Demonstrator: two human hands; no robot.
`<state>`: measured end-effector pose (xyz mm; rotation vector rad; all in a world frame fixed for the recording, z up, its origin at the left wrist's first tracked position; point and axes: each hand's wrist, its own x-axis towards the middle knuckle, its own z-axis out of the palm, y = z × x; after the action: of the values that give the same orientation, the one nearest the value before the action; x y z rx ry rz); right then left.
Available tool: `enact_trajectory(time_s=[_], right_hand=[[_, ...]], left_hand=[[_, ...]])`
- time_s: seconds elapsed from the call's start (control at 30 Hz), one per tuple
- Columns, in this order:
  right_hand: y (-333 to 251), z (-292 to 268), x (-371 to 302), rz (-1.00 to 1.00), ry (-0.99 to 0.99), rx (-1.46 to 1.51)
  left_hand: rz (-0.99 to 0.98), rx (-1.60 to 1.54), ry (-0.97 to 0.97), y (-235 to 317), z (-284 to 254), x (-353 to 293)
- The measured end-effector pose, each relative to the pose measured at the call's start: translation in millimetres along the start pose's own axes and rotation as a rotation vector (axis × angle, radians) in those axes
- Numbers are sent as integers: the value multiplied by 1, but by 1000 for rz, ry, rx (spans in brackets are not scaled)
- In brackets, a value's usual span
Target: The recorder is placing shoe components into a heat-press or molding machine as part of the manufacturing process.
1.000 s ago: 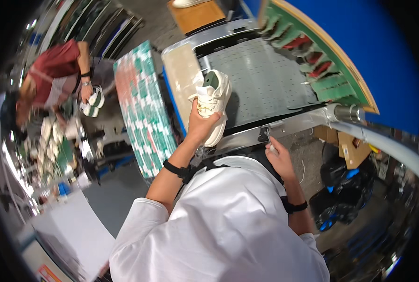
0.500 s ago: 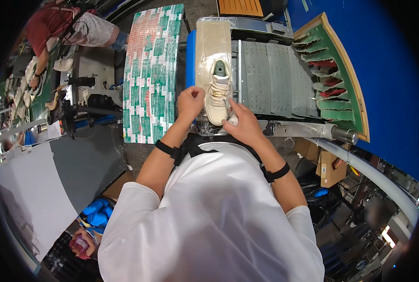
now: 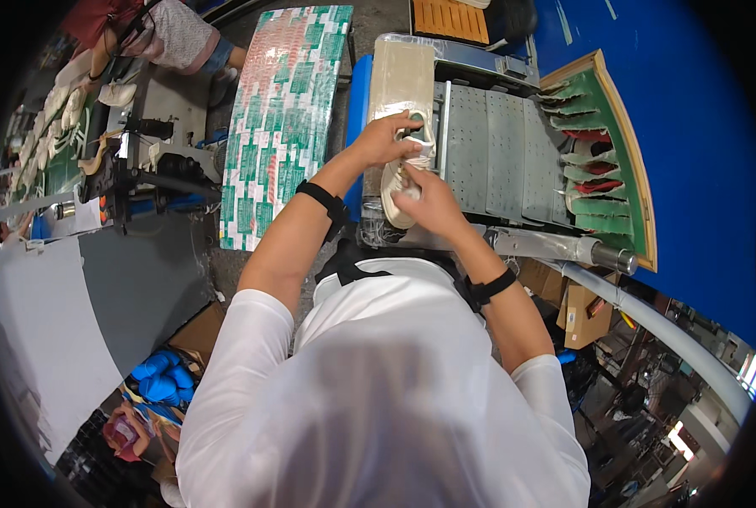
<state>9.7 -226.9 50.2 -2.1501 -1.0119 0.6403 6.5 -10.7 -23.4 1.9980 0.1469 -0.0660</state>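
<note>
The cream low-top sneaker with a pale rubber sole (image 3: pixel 401 173) is held above the near edge of the perforated grey metal bench (image 3: pixel 496 157), beside the beige padded strip (image 3: pixel 401 80) at its left edge. The left hand (image 3: pixel 384 140) is clenched on the collar end; the right hand (image 3: pixel 424 203) grasps the toe end (fingertips hidden). Judged light, with a soft upper and a firmer sole: best held at the sole edges, not the laces

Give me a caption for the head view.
Both hands, left and right, hold a pale sneaker over a perforated metal table.
</note>
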Motion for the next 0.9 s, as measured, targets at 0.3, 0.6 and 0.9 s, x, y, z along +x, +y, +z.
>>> enact_trajectory(time_s=[0.3,0.6,0.9], right_hand=[[-12,-16,-35,27,-40,175],[20,-15,-32,-93,156,-172],[-28,-65,-90,245,-147,-93]], left_hand=[[-90,-133,32,4,-2,-11],[-47,-55,211,15,18,-20],[-66,-15,203,22,16,-17]])
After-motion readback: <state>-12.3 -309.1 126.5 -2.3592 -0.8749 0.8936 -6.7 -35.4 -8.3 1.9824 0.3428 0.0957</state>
